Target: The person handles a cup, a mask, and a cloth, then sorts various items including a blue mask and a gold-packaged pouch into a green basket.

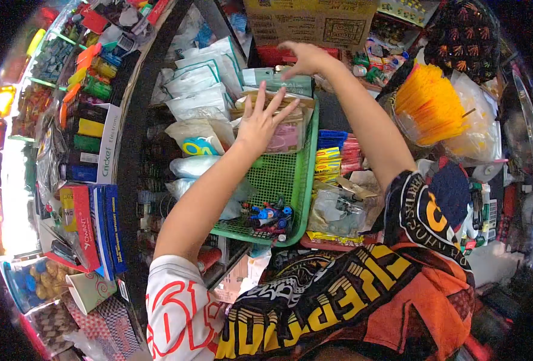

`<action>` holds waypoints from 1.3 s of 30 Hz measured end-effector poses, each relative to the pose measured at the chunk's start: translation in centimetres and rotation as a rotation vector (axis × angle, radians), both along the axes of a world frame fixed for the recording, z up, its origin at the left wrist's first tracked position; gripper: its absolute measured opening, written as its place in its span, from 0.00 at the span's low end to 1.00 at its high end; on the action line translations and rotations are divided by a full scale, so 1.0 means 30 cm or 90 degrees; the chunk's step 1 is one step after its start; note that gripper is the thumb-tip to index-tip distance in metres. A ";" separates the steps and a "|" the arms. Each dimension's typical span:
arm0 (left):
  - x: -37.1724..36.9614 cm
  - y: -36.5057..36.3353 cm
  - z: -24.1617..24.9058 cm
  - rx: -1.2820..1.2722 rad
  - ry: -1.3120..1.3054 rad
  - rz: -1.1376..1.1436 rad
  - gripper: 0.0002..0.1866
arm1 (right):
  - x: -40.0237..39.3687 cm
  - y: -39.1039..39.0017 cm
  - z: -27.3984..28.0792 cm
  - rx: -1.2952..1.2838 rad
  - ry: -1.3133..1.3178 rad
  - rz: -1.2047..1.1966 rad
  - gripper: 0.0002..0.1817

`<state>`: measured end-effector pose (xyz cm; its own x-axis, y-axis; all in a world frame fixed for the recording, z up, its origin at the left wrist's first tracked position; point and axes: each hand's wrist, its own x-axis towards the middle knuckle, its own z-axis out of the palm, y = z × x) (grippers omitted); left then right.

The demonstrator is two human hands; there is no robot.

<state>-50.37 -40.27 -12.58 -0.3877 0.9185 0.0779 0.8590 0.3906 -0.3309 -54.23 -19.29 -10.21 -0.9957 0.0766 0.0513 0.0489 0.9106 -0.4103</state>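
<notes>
My left hand (259, 123), fingers spread, lies over clear plastic packets at the far end of a green basket (310, 198). Beside its fingertips is a packet with something pink (284, 137) inside. My right hand (307, 60) is open above the basket's far end, its fingers apart, near a pale teal packet (277, 79). Several white packets with teal edges (203, 84) stand in a row to the left. Nearer me are a bag with blue and yellow rings (199, 146) and a blue and red toy figure (269, 213) on the basket floor.
A cardboard box (308, 23) stands at the back. Orange-yellow sticks (432, 105) fill a container at right. Yellow and red packs (328, 162) lie beside the basket. At left is a shelf with a white Cricket box (106, 147) and blue books (111, 225).
</notes>
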 end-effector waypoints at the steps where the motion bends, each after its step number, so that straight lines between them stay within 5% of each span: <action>1: -0.015 0.005 -0.023 0.014 0.001 0.002 0.42 | 0.035 0.001 0.031 -0.034 0.072 -0.036 0.37; 3: -0.056 0.034 -0.026 0.047 -0.001 0.036 0.45 | 0.137 -0.017 0.052 -0.067 0.139 -0.070 0.34; 5: -0.071 0.044 -0.018 0.062 0.002 0.070 0.48 | 0.259 -0.055 0.047 -0.293 0.168 -0.135 0.31; 8: -0.048 0.038 0.014 0.103 0.057 0.094 0.54 | 0.365 -0.089 -0.078 -0.344 0.247 -0.118 0.36; 10: -0.007 0.036 0.090 -0.009 -0.019 0.141 0.55 | 0.417 -0.111 -0.105 -0.325 0.161 -0.145 0.40; 14: 0.085 0.010 0.133 0.064 -0.003 0.148 0.47 | 0.456 -0.167 -0.105 -0.252 0.089 -0.229 0.49; 17: 0.137 0.001 0.147 -0.047 -0.148 0.213 0.26 | 0.429 -0.168 -0.140 -0.311 0.121 -0.234 0.47; 18: 0.132 0.001 0.137 -0.048 -0.148 0.212 0.26 | 0.413 -0.166 -0.163 -0.372 0.132 -0.222 0.46; 20: 0.112 0.011 0.124 -0.299 -0.375 0.240 0.28 | 0.386 -0.187 -0.180 -0.354 0.118 -0.223 0.43; 23: 0.096 0.030 0.088 -0.426 -0.378 0.222 0.23 | 0.351 -0.222 -0.219 -0.322 0.118 -0.270 0.44; 33: 0.025 0.013 -0.086 -0.451 -0.395 0.356 0.39 | 0.373 -0.173 -0.185 -0.190 0.043 -0.202 0.46; 37: 0.056 0.028 -0.065 -0.446 -0.343 0.355 0.36 | 0.430 -0.226 -0.096 -0.125 0.228 -0.292 0.38; 39: 0.059 0.038 -0.059 -0.438 -0.445 0.327 0.29 | 0.457 -0.257 -0.082 -0.148 0.242 -0.284 0.35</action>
